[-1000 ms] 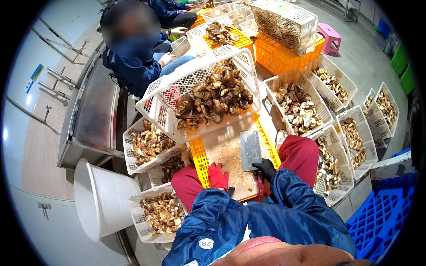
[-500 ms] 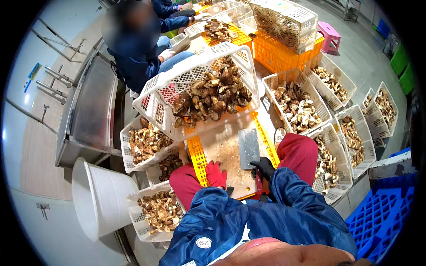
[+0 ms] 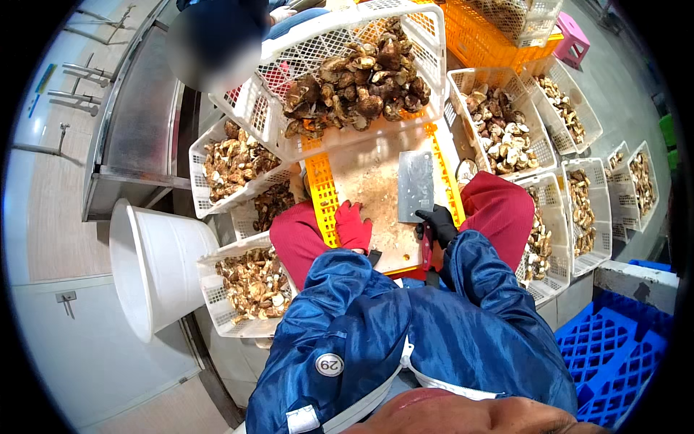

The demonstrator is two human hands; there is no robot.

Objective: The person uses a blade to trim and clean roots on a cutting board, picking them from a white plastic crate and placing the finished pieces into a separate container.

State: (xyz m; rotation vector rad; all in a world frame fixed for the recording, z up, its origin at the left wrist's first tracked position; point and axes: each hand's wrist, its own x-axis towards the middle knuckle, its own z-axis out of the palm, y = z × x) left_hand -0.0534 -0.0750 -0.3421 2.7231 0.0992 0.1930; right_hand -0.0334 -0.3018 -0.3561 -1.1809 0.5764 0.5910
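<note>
My left hand [image 3: 353,226], in a red glove, lies on the left side of a pale work board [image 3: 369,170] and holds nothing; its fingers are loosely spread. In a black glove, my right hand [image 3: 438,226] grips a cleaver [image 3: 416,184] near where the blade meets its dark red handle. The broad grey blade rests flat over the board's right part, pointing away from me. Small crumbs dot the board, which sits on a yellow crate [image 3: 322,195]. Beyond it, a tilted white basket [image 3: 246,105] holds a heap of brown mushrooms [image 3: 369,83].
White baskets of mushrooms stand on both sides, including one [image 3: 242,293] at left and one [image 3: 499,134] at right. A white tub [image 3: 163,260] leans at far left beside a metal trough [image 3: 134,123]. Blue pallets [image 3: 600,354] lie at lower right. Another person [image 3: 224,36] sits ahead.
The view has tilted down, so the scene sits higher in the picture. Both hands and the cleaver keep nearly the same places on the board.
</note>
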